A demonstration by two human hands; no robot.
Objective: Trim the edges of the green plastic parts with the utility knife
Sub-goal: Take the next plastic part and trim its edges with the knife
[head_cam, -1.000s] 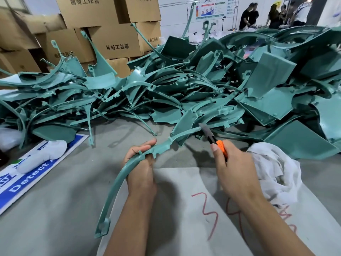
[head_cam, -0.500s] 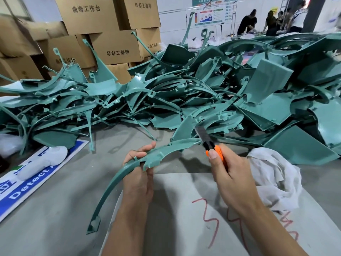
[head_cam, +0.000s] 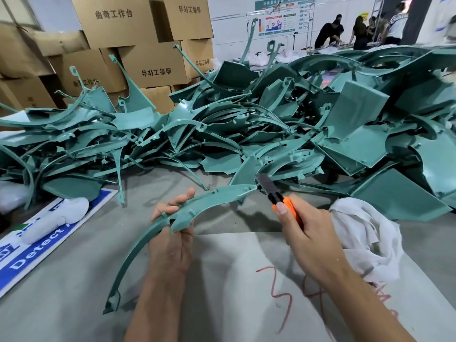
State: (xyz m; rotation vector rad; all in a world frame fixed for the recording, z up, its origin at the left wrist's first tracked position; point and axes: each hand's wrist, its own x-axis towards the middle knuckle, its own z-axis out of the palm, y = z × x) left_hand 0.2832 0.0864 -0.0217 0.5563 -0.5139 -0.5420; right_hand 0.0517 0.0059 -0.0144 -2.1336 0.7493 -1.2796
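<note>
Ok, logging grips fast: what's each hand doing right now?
Left hand: closed on the curved green plastic part.
Right hand: closed on the utility knife, blade at the part's far tip.

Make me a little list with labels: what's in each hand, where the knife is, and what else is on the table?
left hand: grips a curved green part near its middle
right hand: holds an orange utility knife
knife blade: out, at the part's far tip
behind: big pile of green parts
right side: white cloth
left side: blue and white sign
far back: cardboard boxes
</note>
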